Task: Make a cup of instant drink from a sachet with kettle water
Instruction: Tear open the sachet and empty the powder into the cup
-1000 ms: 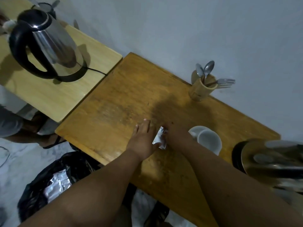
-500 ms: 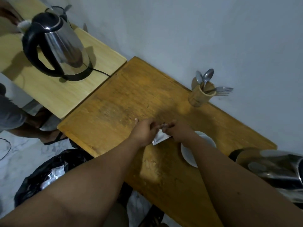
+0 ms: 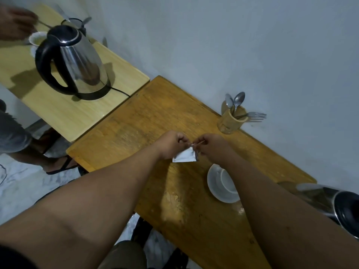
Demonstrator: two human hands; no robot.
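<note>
A small silver sachet (image 3: 185, 156) hangs above the dark wooden table (image 3: 136, 121). My left hand (image 3: 171, 144) and my right hand (image 3: 211, 146) both pinch its top edge, fingertips nearly touching. A white cup (image 3: 226, 179) on a white saucer (image 3: 213, 183) sits just right of the sachet, partly hidden by my right forearm. One steel kettle (image 3: 338, 206) lies at the right edge, only partly in frame. Another steel kettle with a black handle (image 3: 77, 63) stands on its base on the lighter table at the left.
A wooden holder (image 3: 231, 121) with spoons and a fork stands by the wall. Another person's hand (image 3: 15, 24) and a cup (image 3: 37, 38) are behind the left kettle. That person's leg and sandal (image 3: 58, 166) are on the floor beside the table.
Both hands lifted the sachet off the table and now pinch its top edge. The view shifted, so the black bag on the floor is out of sight.
</note>
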